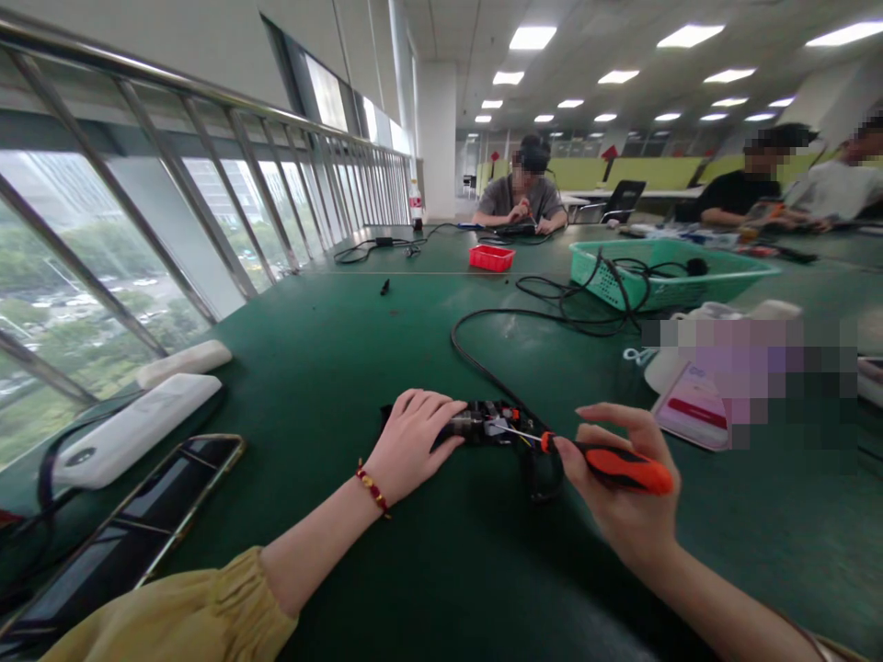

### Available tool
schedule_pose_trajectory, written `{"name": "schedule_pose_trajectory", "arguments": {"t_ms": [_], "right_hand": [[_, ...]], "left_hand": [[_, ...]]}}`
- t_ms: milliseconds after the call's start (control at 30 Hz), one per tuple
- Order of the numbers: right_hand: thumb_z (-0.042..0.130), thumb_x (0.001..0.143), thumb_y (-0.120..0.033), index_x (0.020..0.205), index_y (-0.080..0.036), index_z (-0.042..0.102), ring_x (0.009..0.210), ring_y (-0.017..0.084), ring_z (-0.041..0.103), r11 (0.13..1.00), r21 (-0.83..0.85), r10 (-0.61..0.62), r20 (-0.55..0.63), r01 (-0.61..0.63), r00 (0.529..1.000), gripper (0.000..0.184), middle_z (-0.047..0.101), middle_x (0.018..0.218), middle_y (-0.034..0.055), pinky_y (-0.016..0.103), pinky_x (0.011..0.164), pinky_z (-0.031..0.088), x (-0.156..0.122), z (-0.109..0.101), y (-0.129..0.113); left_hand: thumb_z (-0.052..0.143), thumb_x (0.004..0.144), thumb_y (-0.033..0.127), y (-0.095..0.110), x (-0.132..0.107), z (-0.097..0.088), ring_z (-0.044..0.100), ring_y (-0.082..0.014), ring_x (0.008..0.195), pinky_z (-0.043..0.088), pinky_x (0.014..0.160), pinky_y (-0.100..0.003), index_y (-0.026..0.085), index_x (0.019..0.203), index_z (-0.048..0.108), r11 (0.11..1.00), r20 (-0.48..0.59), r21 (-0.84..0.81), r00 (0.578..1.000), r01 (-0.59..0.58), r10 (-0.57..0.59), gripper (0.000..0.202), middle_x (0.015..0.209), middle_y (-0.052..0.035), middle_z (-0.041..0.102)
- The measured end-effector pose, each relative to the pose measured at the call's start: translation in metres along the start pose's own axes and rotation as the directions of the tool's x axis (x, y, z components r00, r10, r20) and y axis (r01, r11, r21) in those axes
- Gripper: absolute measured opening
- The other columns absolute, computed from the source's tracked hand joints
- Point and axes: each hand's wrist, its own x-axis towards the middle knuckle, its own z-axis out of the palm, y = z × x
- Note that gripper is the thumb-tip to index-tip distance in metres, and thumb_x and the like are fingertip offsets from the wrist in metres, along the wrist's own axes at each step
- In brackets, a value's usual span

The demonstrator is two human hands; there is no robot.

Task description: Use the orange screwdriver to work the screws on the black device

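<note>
A small black device with its inner parts exposed (491, 424) lies on the green table (386, 340) in front of me. My left hand (412, 442) presses down on its left end, fingers curled over it. My right hand (624, 478) grips an orange-handled screwdriver (613, 464). Its thin metal tip points left into the device's open middle. A black cable (475, 359) runs from the device toward the back of the table.
Left of me lie a phone (148, 515) and a white power bank (134, 428) near the railing. A green basket (662, 271) with cables and a small red tray (491, 257) sit farther back. Three other people sit at the far end.
</note>
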Motion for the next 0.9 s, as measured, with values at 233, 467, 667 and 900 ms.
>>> {"name": "schedule_pose_trajectory", "arguments": {"t_ms": [233, 467, 667, 900], "right_hand": [[0.06, 0.072, -0.012, 0.106, -0.025, 0.043, 0.053, 0.012, 0.053, 0.996, 0.086, -0.009, 0.005, 0.008, 1.0, 0.041, 0.049, 0.066, -0.0049, 0.03, 0.052, 0.047, 0.0, 0.001, 0.001], [0.058, 0.074, -0.012, 0.114, -0.026, 0.039, 0.049, 0.011, 0.048, 0.986, 0.165, -0.021, 0.077, 0.008, 0.997, 0.046, 0.046, 0.062, -0.007, 0.025, 0.046, 0.043, 0.003, 0.001, -0.002], [0.061, 0.072, -0.012, 0.081, -0.023, 0.049, 0.053, 0.011, 0.05, 0.998, 0.064, 0.013, -0.067, -0.008, 0.998, 0.019, 0.049, 0.069, -0.0026, 0.025, 0.046, 0.042, 0.001, -0.004, 0.007], [0.063, 0.072, -0.012, 0.078, -0.021, 0.05, 0.051, 0.008, 0.049, 0.999, 0.042, 0.02, -0.093, -0.016, 0.995, 0.017, 0.05, 0.068, -0.0033, 0.023, 0.045, 0.04, 0.001, -0.006, 0.013]], "left_hand": [[0.046, 0.087, 0.03, -0.001, 0.001, 0.005, 0.048, -0.0207, 0.107, 0.033, 0.096, -0.041, 0.024, 0.12, 0.046, 0.998, 0.016, -0.02, 0.999, 0.053, -0.052, 0.033, 0.115, -0.0048, 0.055], [0.046, 0.085, 0.029, 0.001, 0.002, 0.002, 0.048, -0.0202, 0.106, 0.031, 0.097, -0.04, 0.022, 0.12, 0.045, 0.998, 0.044, -0.026, 0.997, 0.063, -0.062, 0.035, 0.114, -0.0043, 0.056], [0.046, 0.085, 0.029, 0.001, 0.002, 0.001, 0.048, -0.0202, 0.106, 0.032, 0.096, -0.04, 0.022, 0.119, 0.045, 0.998, 0.053, -0.023, 0.997, 0.059, -0.058, 0.035, 0.113, -0.0043, 0.055], [0.046, 0.085, 0.029, -0.001, 0.001, 0.003, 0.048, -0.0202, 0.105, 0.032, 0.096, -0.04, 0.022, 0.12, 0.044, 0.999, 0.049, -0.012, 0.998, 0.051, -0.05, 0.035, 0.113, -0.0042, 0.055]]}}
